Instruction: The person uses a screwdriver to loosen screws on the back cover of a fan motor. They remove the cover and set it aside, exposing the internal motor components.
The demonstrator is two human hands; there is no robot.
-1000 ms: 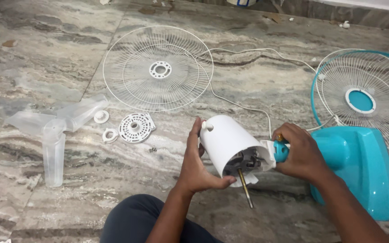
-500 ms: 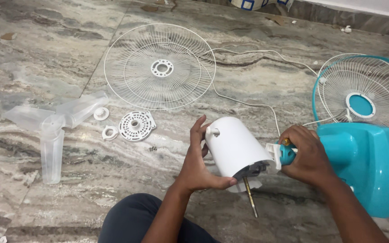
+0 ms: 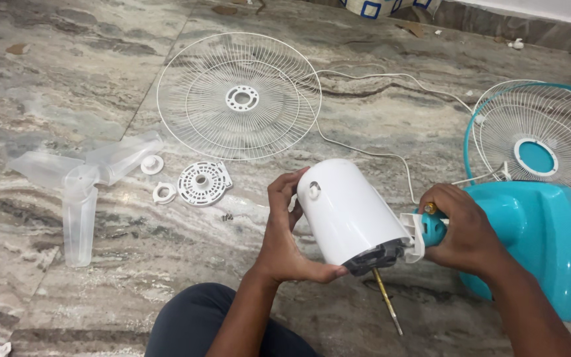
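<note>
Holding: left hand (image 3: 285, 231) has its fingers wrapped round the near side of the white motor cover (image 3: 348, 210), thumb tucked under the lower rim, so it's a firm grip
Right hand: right hand (image 3: 460, 228) is clenched on the teal neck piece (image 3: 431, 228) right where it meets the cover's open end
Where the cover is: lifted off the floor (image 3: 67, 59), around the middle of it, tilted with the closed end pointing up and away
Shaft: metal shaft (image 3: 386, 301) sticks out of the dark motor end, angled down toward the near edge of the floor
Base: teal fan base (image 3: 543, 244) lies at the right edge, just beside the right hand
Grilles: one white wire grille (image 3: 239, 98) lies flat toward the far edge, another with a teal rim (image 3: 538, 149) at the far right
Cord: white cord (image 3: 378, 153) runs between the two grilles
Left side: clear fan blade (image 3: 77, 188) lying flat, with a round vented plate (image 3: 201, 182) and two small white rings (image 3: 152, 164) near it
Near edge: a dark trouser knee (image 3: 199, 317) showing
</note>
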